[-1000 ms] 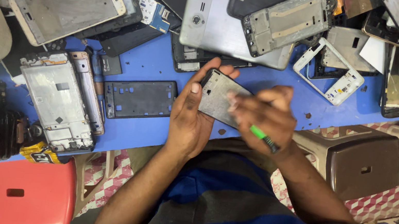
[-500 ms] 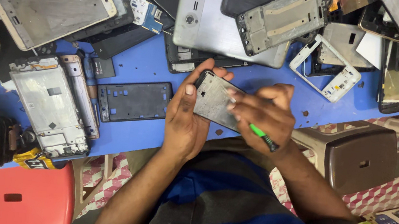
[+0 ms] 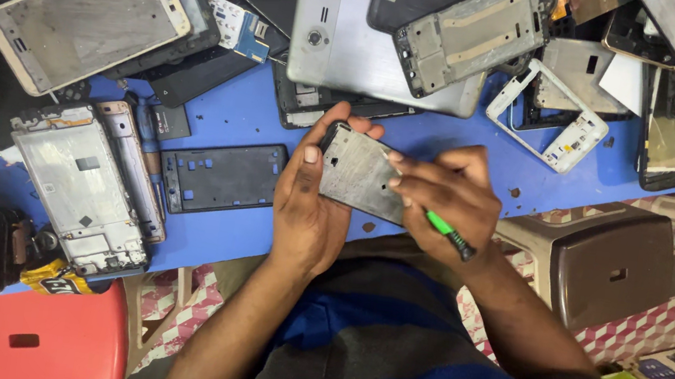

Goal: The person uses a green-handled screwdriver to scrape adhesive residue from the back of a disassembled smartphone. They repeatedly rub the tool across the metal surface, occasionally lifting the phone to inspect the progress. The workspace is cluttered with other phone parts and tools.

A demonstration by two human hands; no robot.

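My left hand (image 3: 306, 203) grips a grey metal phone frame (image 3: 357, 175) by its left edge, thumb on its face, just above the near edge of the blue table (image 3: 216, 238). My right hand (image 3: 442, 200) rests its fingertips on the frame's right side and holds a green-handled screwdriver (image 3: 447, 233), whose handle sticks out below the fingers. The tool's tip is hidden under the fingers.
A black phone frame (image 3: 220, 176) lies left of my hands, beside a silver chassis (image 3: 82, 189). Several phone backs, screens and a large grey tablet back (image 3: 359, 34) are piled across the far side. A brown stool (image 3: 609, 263) is right, a red stool (image 3: 26, 339) lower left.
The view has shifted slightly, so the table contents sit a little further left and lower. Both hands keep the same hold on the frame and screwdriver.
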